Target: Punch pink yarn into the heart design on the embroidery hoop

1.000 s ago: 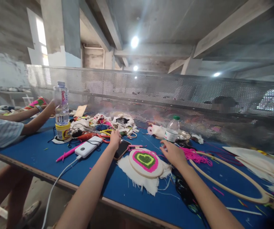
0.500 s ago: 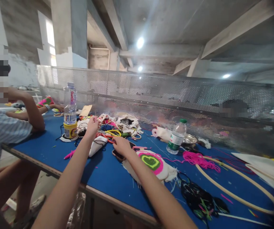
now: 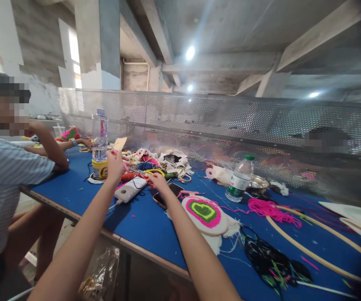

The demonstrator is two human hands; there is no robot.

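My left hand [image 3: 115, 164] is raised above the cluttered middle of the table with its fingers pinched. A bit of pink shows at the fingers, too small to name. My right hand [image 3: 157, 183] is closed on the red-orange handle of a pair of scissors [image 3: 148, 179], whose blades are partly lost in the clutter. Close by lie yellow scissor handles [image 3: 157, 171]. A white oblong device [image 3: 130, 190] with a cable lies between my forearms. Under my right hand is a phone [image 3: 160, 200]. Beside my right forearm rests a hooped cloth with a pink and green heart pattern [image 3: 203, 212].
Pink yarn [image 3: 270, 211], a wooden hoop [image 3: 312, 257] and black yarn [image 3: 270, 259] lie on the right. Bottles stand left [image 3: 100, 136] and right [image 3: 239, 179]. A perforated metal screen [image 3: 218, 121] borders the back. Another person [image 3: 14, 163] sits at the left.
The view has shifted, so most things stand farther right. My left hand has moved left, nearer the tall bottle. More of the white device shows. My right hand stays by the scissor handles.
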